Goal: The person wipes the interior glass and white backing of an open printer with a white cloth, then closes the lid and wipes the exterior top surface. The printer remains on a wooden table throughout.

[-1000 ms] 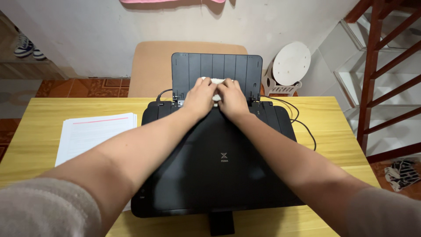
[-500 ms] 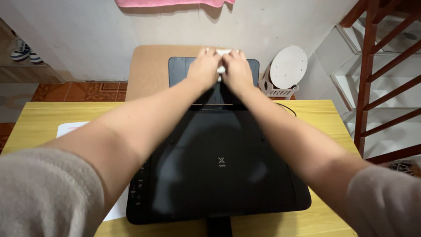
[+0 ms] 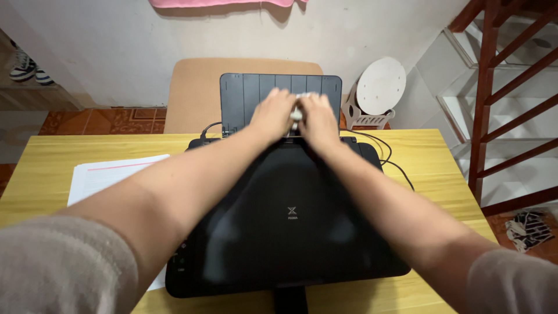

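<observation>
A black printer [image 3: 290, 232] sits on a yellow wooden table [image 3: 46, 160], its rear paper tray [image 3: 244, 99] standing upright at the back. My left hand [image 3: 272, 115] and my right hand [image 3: 318, 118] are side by side against the tray's lower middle. Between them they press a small white cloth [image 3: 297, 110], mostly hidden by the fingers. Both hands are blurred.
A stack of white paper [image 3: 110, 174] lies left of the printer. Black cables [image 3: 389, 160] trail off the printer's right rear. Behind the table stand a tan chair back [image 3: 192, 93], a round white stool [image 3: 381, 87] and a red wooden staircase [image 3: 500, 87].
My hands with the cloth went up to the tray's top edge half a second ago, then came back down to its lower part. The view shifted slightly.
</observation>
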